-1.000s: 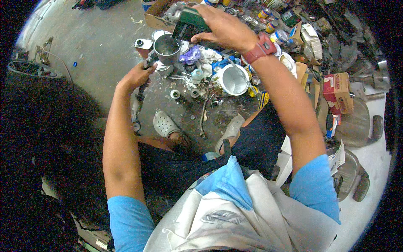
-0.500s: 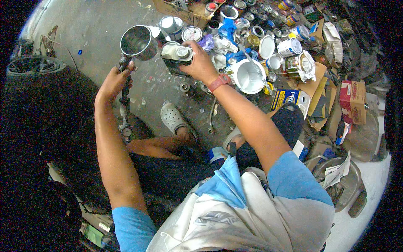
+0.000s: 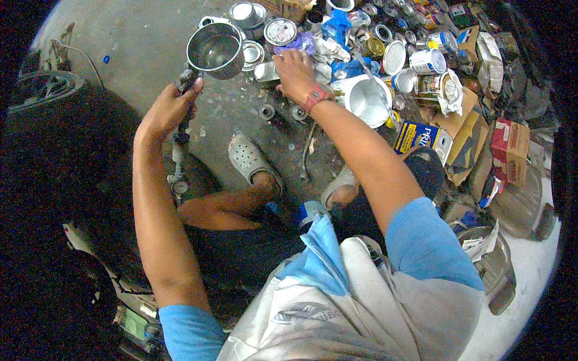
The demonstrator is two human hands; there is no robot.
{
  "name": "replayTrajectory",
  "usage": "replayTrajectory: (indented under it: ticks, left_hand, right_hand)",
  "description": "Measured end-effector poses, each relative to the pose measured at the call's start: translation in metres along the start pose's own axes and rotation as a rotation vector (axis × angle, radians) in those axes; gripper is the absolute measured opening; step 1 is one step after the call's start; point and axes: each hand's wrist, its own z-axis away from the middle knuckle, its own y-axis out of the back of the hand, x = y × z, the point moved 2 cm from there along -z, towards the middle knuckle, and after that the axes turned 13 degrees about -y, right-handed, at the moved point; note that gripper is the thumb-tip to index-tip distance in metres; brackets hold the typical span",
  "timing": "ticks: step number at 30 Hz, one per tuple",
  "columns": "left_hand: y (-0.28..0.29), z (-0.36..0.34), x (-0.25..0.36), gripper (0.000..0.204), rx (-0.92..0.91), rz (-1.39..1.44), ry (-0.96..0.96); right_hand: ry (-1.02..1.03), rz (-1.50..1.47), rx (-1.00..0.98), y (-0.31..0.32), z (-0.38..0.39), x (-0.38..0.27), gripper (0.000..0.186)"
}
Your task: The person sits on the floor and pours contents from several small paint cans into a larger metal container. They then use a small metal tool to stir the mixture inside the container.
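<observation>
My left hand [image 3: 171,105] grips a spray gun [image 3: 180,135] with a small round gauge [image 3: 179,188] low on it and a wide metal cup [image 3: 215,51] on top, its mouth facing up. My right hand [image 3: 295,75] has its fingers curled over a rectangular metal can [image 3: 265,72] among the containers, partly hidden by the hand. A purple crumpled wrapper [image 3: 301,42] lies just beyond it, and a white bucket [image 3: 364,99] sits to its right. Round lidded tins [image 3: 280,31] stand behind the cup.
Several paint cans [image 3: 426,61], crumpled paper and cardboard [image 3: 463,135] crowd the right. A red-brown box [image 3: 509,150] lies farther right. A large dark round object [image 3: 48,96] is at the left. My clogs [image 3: 247,157] rest on the floor [image 3: 120,48] near loose fittings [image 3: 267,112].
My right hand has moved down from above the cup and rightward with the can to among the containers. The cup is now uncovered; my left hand still holds the gun.
</observation>
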Motion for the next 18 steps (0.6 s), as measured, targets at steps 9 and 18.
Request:
replayTrajectory:
  ticks: [9,18]
  left_hand:
    - [-0.013,-0.003,0.002,0.054,0.002,0.004,-0.014]
    - [-0.025,-0.018,0.005,0.056,0.023,-0.021,0.022]
  right_hand:
    - [-0.885,-0.6,-0.131,-0.035,0.181,0.013,0.063]
    - [-0.93,-0.672,0.058,-0.109,0.174,0.027,0.078]
